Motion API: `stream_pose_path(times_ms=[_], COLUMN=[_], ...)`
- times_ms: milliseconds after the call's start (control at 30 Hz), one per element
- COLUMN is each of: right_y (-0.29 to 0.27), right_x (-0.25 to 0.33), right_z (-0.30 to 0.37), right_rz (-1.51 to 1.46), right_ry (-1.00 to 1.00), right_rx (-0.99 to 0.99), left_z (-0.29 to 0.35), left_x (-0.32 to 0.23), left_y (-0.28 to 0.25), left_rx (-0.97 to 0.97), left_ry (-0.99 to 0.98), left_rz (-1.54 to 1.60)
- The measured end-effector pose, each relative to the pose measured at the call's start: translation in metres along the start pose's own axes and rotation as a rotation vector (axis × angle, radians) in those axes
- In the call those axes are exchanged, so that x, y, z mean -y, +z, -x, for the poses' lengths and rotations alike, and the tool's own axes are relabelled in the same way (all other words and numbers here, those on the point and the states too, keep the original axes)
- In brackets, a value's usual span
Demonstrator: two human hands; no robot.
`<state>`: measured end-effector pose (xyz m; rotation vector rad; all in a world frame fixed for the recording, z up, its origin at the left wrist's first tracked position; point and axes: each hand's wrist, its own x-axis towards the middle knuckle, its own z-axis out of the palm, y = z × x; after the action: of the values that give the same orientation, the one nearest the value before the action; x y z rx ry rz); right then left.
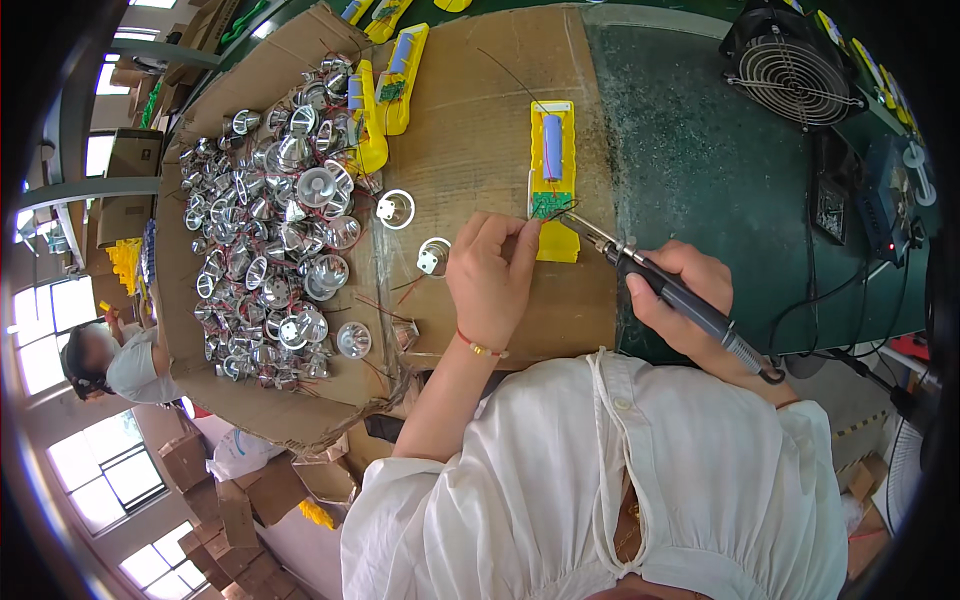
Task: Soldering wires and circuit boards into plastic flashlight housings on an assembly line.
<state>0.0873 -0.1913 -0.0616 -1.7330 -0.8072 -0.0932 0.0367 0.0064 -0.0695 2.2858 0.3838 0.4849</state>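
My right hand (683,295) grips the dark handle of a soldering iron (700,312). Its metal tip reaches left to a small green circuit board (550,206) in an open yellow plastic housing (560,245). A purple cylindrical battery (552,148) lies in the same housing, above the board. At the board's left edge my left hand (493,270) has its thumb and forefinger pinched together. Whatever they hold is too small to make out. Thin wires run around the board. Beside the left hand lies a silver lamp reflector (433,257) with a white back.
A large cardboard box (270,410) of many silver reflectors stands at left. More yellow housings (405,80) lie by its far corner. At the far right are a fan with a wire grille (795,80) and a blue powered unit (884,215) with cables. Another person (125,362) is at far left.
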Motion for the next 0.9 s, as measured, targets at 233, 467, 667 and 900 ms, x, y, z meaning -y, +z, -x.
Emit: stream_pose_path(times_ms=[233,467,667,900], right_y=[-0.009,-0.009,-0.002,0.008], right_x=[0.01,0.008,0.0,0.0], right_z=[0.005,0.009,0.011,0.005], right_rz=[-0.09,-0.121,-0.176,-0.441], right_ry=[0.301,0.357,0.333,0.533], right_rx=[-0.066,-0.009,-0.047,-0.181], left_z=[0.002,0.001,0.0,-0.002], left_x=[0.001,0.001,-0.002,-0.001], left_y=[-0.001,0.0,0.0,-0.003], left_rx=[0.012,0.012,0.027,0.072], left_ry=[-0.036,-0.032,-0.06,-0.082], left_rz=[0.036,0.032,0.048,0.099])
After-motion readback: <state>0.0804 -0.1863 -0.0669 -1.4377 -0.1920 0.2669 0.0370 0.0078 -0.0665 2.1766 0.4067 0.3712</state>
